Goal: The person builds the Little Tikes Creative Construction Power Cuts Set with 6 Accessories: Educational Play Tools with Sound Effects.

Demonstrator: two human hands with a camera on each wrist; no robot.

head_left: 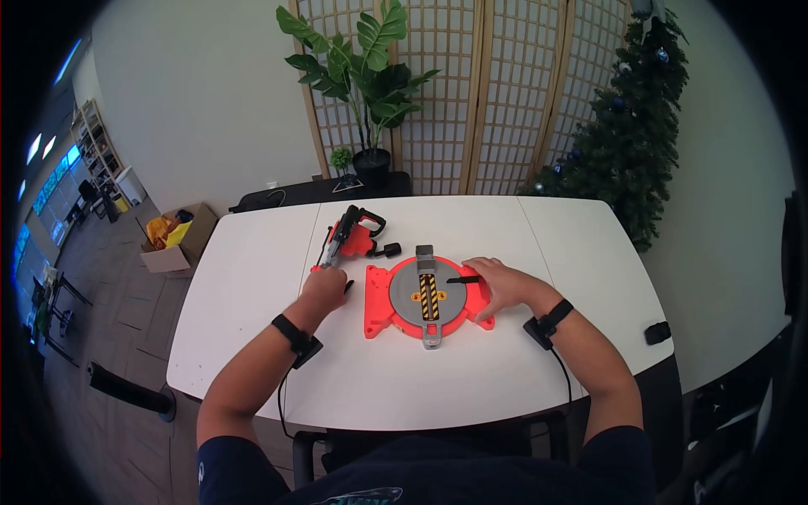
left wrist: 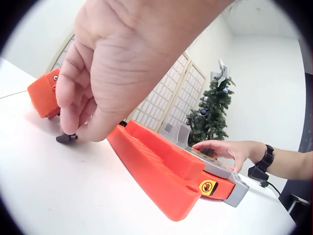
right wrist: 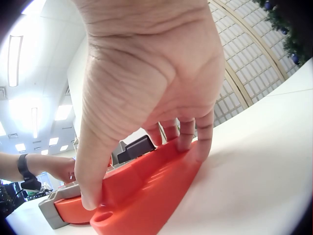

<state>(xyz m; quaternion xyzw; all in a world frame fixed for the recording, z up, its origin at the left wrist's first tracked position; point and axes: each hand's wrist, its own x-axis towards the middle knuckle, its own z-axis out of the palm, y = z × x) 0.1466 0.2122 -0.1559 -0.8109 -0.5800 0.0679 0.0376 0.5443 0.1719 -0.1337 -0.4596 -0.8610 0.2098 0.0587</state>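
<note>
A red-orange toy base (head_left: 379, 316) with a grey round disc (head_left: 404, 295) and a yellow-black striped strip lies flat on the white table. My right hand (head_left: 505, 284) grips its right side, thumb at the near corner and fingers over the far one. A small black piece (head_left: 463, 279) sits on the disc beside those fingers. Left of the base, my left hand (head_left: 322, 290) pinches a small black tapered part (left wrist: 67, 138) close over the tabletop. Just beyond that hand lies a red and black toy tool (head_left: 358, 236) with a looped handle, partly covered by the hand.
A black knobbed piece (head_left: 389, 250) lies between the toy tool and the base. At the right table edge sits a small black object (head_left: 657, 333). An open cardboard box (head_left: 194, 240) stands on the floor at left. Behind the table are a potted plant (head_left: 372, 160) and a folding screen (head_left: 454, 101).
</note>
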